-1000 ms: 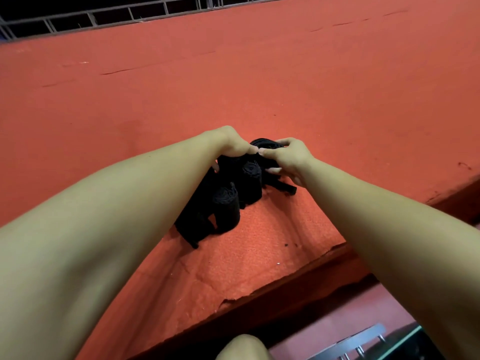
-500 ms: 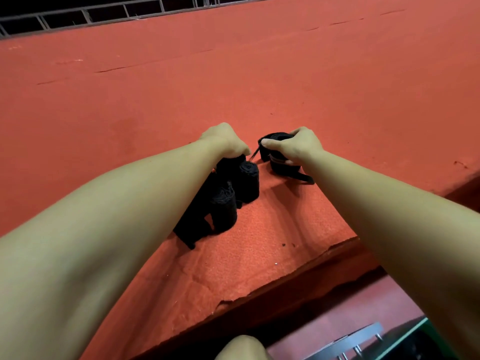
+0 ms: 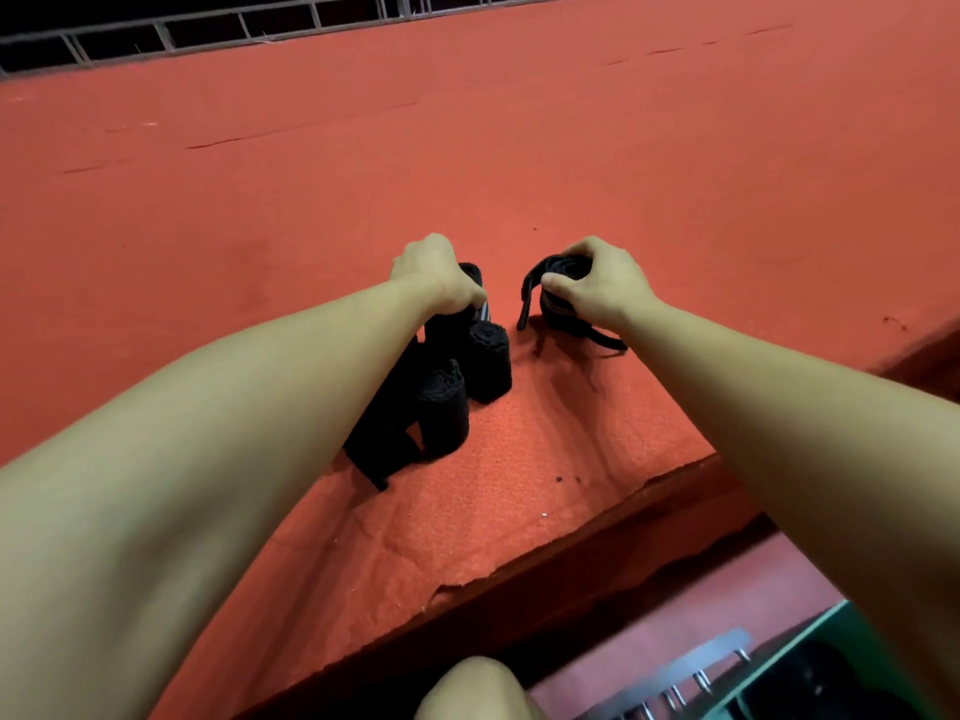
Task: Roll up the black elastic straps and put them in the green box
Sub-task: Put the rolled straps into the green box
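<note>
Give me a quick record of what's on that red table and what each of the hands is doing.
surface: red felt table
left hand: grips a black strap from the pile of rolled straps
right hand: grips a partly rolled strap, loose ends trailing
straps apart: yes, a gap between pile and right-hand strap
green box: lower right, below table edge, mostly hidden

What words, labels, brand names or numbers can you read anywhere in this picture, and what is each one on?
None: no readable text shows anywhere.
The strap under the left hand bears pale stripes, not letters.
The rolled strap in the right hand, the other rolls and the red table cover are plain.
The green box edge at the lower right shows no marking.
</note>
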The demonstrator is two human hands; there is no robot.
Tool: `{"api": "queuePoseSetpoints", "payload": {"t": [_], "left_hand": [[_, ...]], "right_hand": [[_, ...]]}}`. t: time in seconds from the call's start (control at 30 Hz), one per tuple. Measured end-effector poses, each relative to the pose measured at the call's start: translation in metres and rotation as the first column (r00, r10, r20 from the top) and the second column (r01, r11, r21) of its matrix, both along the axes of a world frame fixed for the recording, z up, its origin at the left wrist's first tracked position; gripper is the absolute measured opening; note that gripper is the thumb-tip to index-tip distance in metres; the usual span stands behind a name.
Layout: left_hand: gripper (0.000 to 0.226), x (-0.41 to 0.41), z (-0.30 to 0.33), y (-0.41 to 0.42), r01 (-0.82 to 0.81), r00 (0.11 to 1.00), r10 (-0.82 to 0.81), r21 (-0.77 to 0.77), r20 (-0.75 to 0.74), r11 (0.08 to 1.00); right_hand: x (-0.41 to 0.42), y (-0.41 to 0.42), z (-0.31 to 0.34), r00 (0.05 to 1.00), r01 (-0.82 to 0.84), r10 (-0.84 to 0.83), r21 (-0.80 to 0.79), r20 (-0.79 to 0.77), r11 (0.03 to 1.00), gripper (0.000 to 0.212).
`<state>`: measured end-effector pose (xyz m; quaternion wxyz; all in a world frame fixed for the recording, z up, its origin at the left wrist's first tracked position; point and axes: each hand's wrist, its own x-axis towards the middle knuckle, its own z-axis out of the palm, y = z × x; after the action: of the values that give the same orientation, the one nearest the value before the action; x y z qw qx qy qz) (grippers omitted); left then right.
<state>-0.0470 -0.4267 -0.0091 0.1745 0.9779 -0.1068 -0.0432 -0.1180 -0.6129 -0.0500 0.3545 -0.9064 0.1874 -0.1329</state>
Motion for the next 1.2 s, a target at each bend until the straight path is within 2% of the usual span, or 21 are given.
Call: {"api": "queuePoseSetpoints", "payload": {"t": [0.1,0.17,0.27,0.47,0.53,0.67,0.73,0.83,0.93,1.2], "left_hand": [[0.046,-0.009,0.006,0.000,0.014,0.995,-0.009,-0.053,0.096,0.998],[0.056,-0.016,0.015,0.002,0.025,0.990,-0.013,-0.085,0.144,0.996],[0.059,-0.027,0.032,0.003,0.080,0.981,-0.057,-0.123,0.184,0.989],[0.068,-0.074,0.062,-0.002,0.256,0.949,-0.214,-0.168,0.232,0.952],[0.069,-0.093,0.064,-0.007,0.327,0.932,-0.289,-0.166,0.221,0.930],[0.064,-0.147,0.057,-0.025,0.468,0.877,-0.436,-0.151,0.201,0.871],[0.059,-0.175,0.049,-0.035,0.533,0.843,-0.507,-0.149,0.182,0.833],[0.054,-0.217,0.030,-0.048,0.615,0.788,-0.601,-0.144,0.134,0.775],[0.057,-0.253,0.009,-0.056,0.666,0.746,-0.663,-0.123,0.067,0.736],[0.062,-0.331,-0.047,-0.064,0.800,0.594,-0.802,-0.060,-0.070,0.598]], "right_hand": [[-0.015,-0.001,0.011,0.994,0.084,-0.089,0.076,0.060,0.994,0.061],[-0.026,-0.002,0.019,0.988,0.124,-0.128,0.053,0.085,0.991,0.066],[-0.046,-0.006,0.031,0.990,0.131,-0.128,-0.039,0.056,0.991,0.060],[-0.108,-0.010,0.048,0.996,0.087,-0.085,-0.097,0.022,0.991,0.054],[-0.132,-0.012,0.051,0.996,0.087,-0.088,-0.122,-0.004,0.989,0.062],[-0.195,-0.025,0.053,0.982,0.159,-0.170,-0.129,-0.083,0.979,0.093],[-0.225,-0.029,0.054,0.974,0.154,-0.180,-0.174,-0.140,0.973,0.099],[-0.270,-0.031,0.053,0.958,0.093,-0.155,-0.251,-0.242,0.964,0.083],[-0.312,-0.033,0.042,0.930,0.041,-0.132,-0.260,-0.343,0.965,0.074],[-0.401,-0.034,-0.005,0.857,-0.035,-0.086,-0.224,-0.509,0.974,0.083]]}}
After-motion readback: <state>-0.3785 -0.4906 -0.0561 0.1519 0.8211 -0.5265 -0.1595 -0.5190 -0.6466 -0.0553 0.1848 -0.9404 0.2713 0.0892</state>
